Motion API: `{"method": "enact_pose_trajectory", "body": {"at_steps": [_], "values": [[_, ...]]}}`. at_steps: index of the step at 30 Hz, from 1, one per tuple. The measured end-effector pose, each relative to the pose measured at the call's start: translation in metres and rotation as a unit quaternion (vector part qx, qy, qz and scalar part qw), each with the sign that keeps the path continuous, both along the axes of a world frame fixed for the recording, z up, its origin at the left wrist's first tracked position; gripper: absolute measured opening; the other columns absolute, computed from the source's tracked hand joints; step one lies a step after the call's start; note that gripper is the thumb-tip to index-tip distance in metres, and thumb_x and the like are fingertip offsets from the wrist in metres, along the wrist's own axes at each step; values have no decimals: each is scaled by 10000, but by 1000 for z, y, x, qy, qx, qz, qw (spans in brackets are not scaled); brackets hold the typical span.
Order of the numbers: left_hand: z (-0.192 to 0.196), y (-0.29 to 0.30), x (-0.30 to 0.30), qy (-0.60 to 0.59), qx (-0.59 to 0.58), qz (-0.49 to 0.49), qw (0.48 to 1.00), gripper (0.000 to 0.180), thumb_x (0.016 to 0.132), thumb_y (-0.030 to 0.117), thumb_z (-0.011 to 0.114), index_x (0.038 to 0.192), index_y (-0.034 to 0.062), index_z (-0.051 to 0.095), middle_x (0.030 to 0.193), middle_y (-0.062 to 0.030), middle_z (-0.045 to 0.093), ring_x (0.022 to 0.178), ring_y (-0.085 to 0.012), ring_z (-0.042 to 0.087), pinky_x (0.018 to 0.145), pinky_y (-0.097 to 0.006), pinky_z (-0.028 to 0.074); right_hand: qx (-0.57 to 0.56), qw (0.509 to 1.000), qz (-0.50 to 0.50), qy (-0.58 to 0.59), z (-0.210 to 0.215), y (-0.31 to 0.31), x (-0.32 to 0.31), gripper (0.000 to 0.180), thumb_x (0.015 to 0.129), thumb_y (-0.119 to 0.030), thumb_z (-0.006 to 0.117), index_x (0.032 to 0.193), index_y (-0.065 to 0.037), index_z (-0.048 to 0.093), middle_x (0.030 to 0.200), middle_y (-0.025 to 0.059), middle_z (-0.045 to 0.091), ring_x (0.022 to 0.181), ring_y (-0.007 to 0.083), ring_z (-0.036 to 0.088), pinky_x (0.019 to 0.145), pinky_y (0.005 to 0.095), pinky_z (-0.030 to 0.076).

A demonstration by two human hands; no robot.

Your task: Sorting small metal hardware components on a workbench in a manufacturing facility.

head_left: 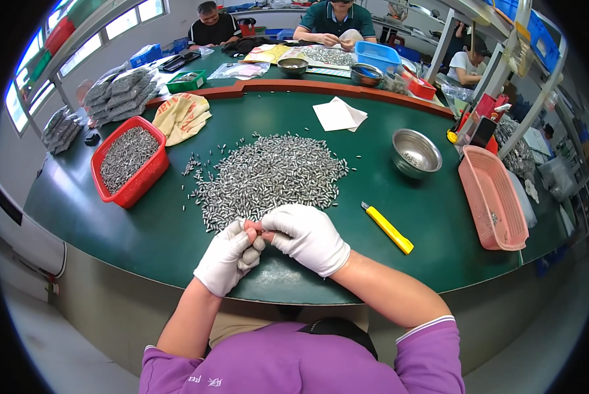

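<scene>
Both my hands wear white gloves with bare fingertips and meet at the near edge of a pile of small silvery metal pins (274,172) on the green table. My left hand (230,257) is closed, its thumb and fingertips pinched together. Against it, my right hand (305,238) pinches too, fingertips touching those of the left. Whatever is between the fingertips is too small and covered to make out. To the right of my right hand lies a yellow utility knife (389,228) with its blade end pointing away from me.
A red basket (151,172) full of metal parts stands left, beside a folded cream sack (183,117). White paper sheets (337,115) lie at the back. On the right are a steel bowl (418,150) with a few pieces and a pink basket (481,197). Co-workers sit beyond the raised brown edge (255,85).
</scene>
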State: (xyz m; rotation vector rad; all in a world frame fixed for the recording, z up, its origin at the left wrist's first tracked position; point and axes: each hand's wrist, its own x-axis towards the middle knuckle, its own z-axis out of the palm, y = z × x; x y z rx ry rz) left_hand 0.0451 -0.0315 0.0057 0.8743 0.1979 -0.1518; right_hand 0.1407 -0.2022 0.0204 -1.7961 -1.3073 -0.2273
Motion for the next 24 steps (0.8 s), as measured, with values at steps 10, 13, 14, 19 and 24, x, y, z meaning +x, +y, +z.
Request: {"method": "enact_pose_trajectory", "body": {"at_steps": [10, 13, 14, 19, 24], "values": [[-3, 2, -1, -21, -17, -15, 1000, 126, 959, 192, 625, 1044, 101, 603, 770, 0, 598, 514, -44, 404, 464, -176, 303, 0, 1000, -4, 2, 0, 0, 0, 156, 820, -172, 686, 967, -122, 670, 856, 64, 648, 812, 270, 636, 713, 367, 520], [-3, 3, 0, -23, -25, -15, 999, 123, 955, 189, 629, 1035, 99, 605, 767, -3, 594, 510, -47, 399, 463, -179, 300, -10, 1000, -6, -1, 1, 0, 0, 159, 828, -183, 676, 977, -127, 671, 857, 65, 646, 815, 273, 634, 712, 372, 520], [-3, 3, 0, -25, -28, -13, 999, 117, 953, 187, 631, 1025, 99, 604, 764, -5, 592, 508, -49, 396, 462, -180, 298, -16, 1000, -7, -11, 1, 0, 0, 160, 833, -193, 669, 979, -128, 670, 857, 65, 646, 816, 276, 634, 714, 375, 520], [-2, 3, 0, -17, -24, -12, 999, 90, 952, 177, 630, 987, 101, 598, 756, -7, 586, 501, -50, 385, 461, -187, 298, -19, 1000, -8, -15, -1, 1, 1, 156, 841, -219, 656, 971, -134, 664, 851, 62, 641, 815, 282, 631, 716, 384, 521], [-3, 2, 0, -25, -29, -13, 999, 68, 958, 159, 620, 986, 101, 597, 752, -7, 585, 502, -47, 380, 465, -189, 303, -23, 999, -11, -25, -1, 0, 2, 154, 842, -224, 653, 971, -140, 665, 844, 56, 640, 809, 281, 630, 708, 384, 520]]}}
